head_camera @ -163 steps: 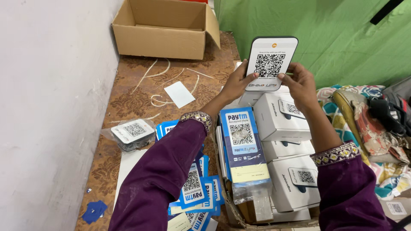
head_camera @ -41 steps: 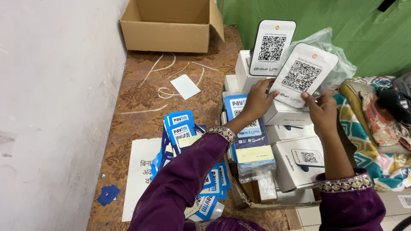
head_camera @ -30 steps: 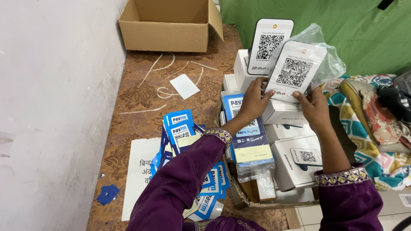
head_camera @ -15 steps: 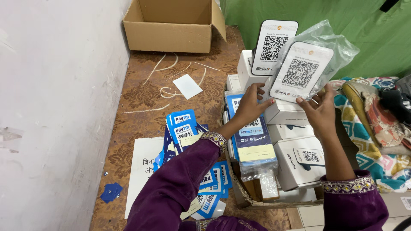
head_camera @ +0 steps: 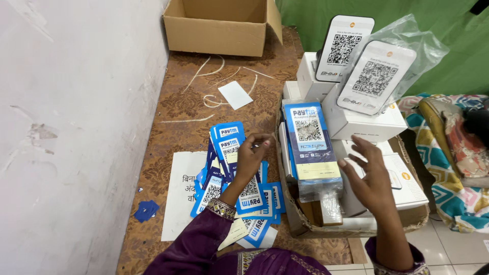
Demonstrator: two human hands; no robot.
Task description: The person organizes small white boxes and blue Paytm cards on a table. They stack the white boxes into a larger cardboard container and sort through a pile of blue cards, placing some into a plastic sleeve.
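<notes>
- Wall (head_camera: 66,127): plain white, along the left edge of the floor mat (head_camera: 178,102), a brown patterned surface that carries the loose things.
- Cardboard box (head_camera: 221,25): open and empty, at the far edge of the mat; unchanged from half a second ago.
- Blue cards (head_camera: 229,147): a fanned pile of blue-and-white code cards near the front of the mat, partly over a white printed sheet (head_camera: 178,193).
- Left hand (head_camera: 250,159): half a second ago it gripped the lower left corner of the second stand; now it has let go and hovers above the blue cards, fingers loosely curled, holding nothing.
- Blue stand (head_camera: 310,142): a wrapped blue code board lying across the carton (head_camera: 305,224) at the mat's right edge.
- First stand (head_camera: 344,48): a white code plaque propped upright on the white boxes (head_camera: 364,125).
- Second stand (head_camera: 376,77): the white plaque just released, now leaning unsupported on the top white box, just right of the first, with its clear plastic bag (head_camera: 415,38) behind it.
- Right hand (head_camera: 371,178): also withdrawn from the second stand; fingers spread, empty, above the lower white boxes.
- Reading: both hands free suggests the second stand is set in place.
</notes>
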